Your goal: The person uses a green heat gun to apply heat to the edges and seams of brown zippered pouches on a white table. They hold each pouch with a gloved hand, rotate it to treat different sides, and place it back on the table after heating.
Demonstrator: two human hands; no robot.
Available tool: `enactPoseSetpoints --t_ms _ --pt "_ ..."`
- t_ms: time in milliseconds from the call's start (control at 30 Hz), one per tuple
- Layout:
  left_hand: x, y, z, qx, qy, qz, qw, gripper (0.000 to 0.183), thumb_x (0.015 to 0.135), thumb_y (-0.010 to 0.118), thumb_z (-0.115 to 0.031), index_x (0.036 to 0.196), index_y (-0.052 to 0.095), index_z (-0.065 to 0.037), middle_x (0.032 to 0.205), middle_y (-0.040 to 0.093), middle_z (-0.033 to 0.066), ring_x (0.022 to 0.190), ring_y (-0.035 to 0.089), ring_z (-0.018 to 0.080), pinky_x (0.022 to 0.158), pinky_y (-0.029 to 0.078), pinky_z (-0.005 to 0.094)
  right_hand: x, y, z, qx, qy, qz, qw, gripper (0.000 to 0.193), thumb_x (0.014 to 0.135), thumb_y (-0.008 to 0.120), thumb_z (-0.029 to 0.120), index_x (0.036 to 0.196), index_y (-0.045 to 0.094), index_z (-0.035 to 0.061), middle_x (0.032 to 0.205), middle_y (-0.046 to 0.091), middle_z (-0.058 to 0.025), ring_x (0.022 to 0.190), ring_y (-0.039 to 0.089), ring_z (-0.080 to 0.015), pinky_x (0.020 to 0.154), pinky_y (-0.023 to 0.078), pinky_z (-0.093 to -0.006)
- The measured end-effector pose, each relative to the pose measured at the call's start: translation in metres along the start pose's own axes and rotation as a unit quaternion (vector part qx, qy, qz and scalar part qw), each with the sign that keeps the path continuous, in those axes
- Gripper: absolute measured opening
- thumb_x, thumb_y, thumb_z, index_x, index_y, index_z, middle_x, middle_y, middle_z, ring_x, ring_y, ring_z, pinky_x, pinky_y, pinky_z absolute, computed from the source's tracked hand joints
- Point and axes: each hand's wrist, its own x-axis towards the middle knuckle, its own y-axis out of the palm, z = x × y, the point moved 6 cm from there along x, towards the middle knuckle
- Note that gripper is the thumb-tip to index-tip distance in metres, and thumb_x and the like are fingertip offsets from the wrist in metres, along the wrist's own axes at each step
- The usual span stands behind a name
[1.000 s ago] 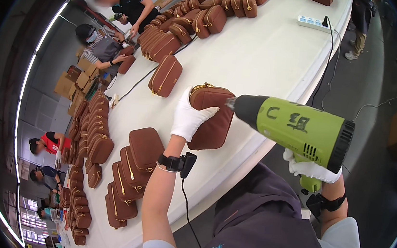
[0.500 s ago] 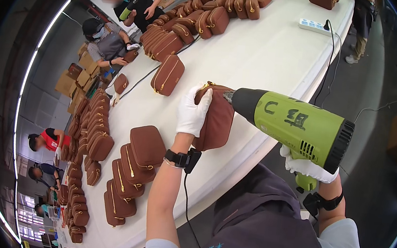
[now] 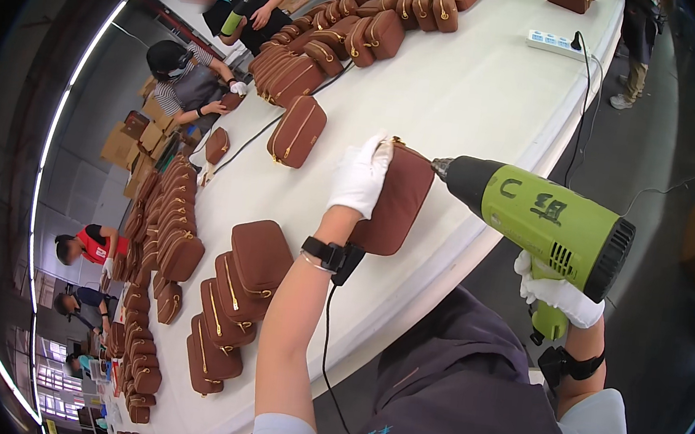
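Stacked pouches: a row of brown zip pouches (image 3: pixel 230 306) leans overlapping on the white tabletop (image 3: pixel 478 104), left of the person's forearm.
Left hand: white-gloved left hand (image 3: pixel 360 176) is clasped over the top edge of one brown pouch (image 3: pixel 400 201), holding it tilted up off the tabletop near the front edge.
Pouch handling: it looks light and soft-sided yet padded enough to keep its shape. The leather-like skin seems smooth, so a grip along the stiffer zip edge, as here, judges safest, with fingers kept away from the heated spot.
Heat gun: a green heat gun (image 3: pixel 546 225) points its dark nozzle at the pouch's upper right corner, nearly touching.
Right hand: white-gloved right hand (image 3: pixel 559 294) is clenched round the gun's handle below the body.
Power strip: a white power strip (image 3: pixel 552 42) lies far back on the tabletop.
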Motion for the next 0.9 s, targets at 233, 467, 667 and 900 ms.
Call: enactPoseSetpoints --t_ms 233,467,667,900 --pt "0.021 0.041 -0.056 0.055 -0.011 0.208 0.977 0.036 0.093 0.055 -0.041 0.101 0.071 -0.010 0.088 0.069 0.0176 0.083 0.066 0.0350 0.077 0.053 0.0425 -0.006 -0.022 -0.007 -0.025 0.057 -0.098 0.993 0.044 0.069 0.066 -0.009 0.112 0.061 0.0037 0.089 0.063 -0.0063 0.068 0.062 -0.0142 0.057 0.052 -0.0266" --pt "0.031 0.050 -0.051 0.149 -0.030 0.166 0.974 0.043 0.089 0.057 -0.048 0.090 0.069 -0.007 0.087 0.067 0.0199 0.083 0.065 0.0357 0.075 0.052 0.0416 -0.003 -0.032 -0.015 -0.059 0.092 -0.132 0.985 0.035 0.069 0.064 -0.010 0.101 0.063 0.0040 0.085 0.063 -0.0049 0.066 0.061 -0.0134 0.055 0.052 -0.0269" --pt "0.026 0.053 -0.057 0.043 -0.015 0.257 0.965 0.042 0.092 0.055 -0.044 0.096 0.069 -0.004 0.090 0.067 0.0221 0.086 0.064 0.0371 0.077 0.051 0.0409 -0.007 -0.041 -0.020 -0.023 0.076 -0.128 0.989 0.038 0.070 0.065 -0.009 0.106 0.062 0.0039 0.087 0.063 -0.0054 0.066 0.061 -0.0134 0.055 0.051 -0.0259" --pt "0.033 0.060 -0.017 -0.036 -0.127 0.207 0.969 0.056 0.095 0.044 -0.053 0.099 0.072 -0.005 0.104 0.068 0.0206 0.099 0.064 0.0359 0.088 0.048 0.0403 -0.009 -0.037 -0.022 0.026 0.024 -0.075 0.997 0.046 0.073 0.066 -0.004 0.117 0.059 0.0031 0.092 0.064 -0.0076 0.069 0.062 -0.0131 0.058 0.051 -0.0248"
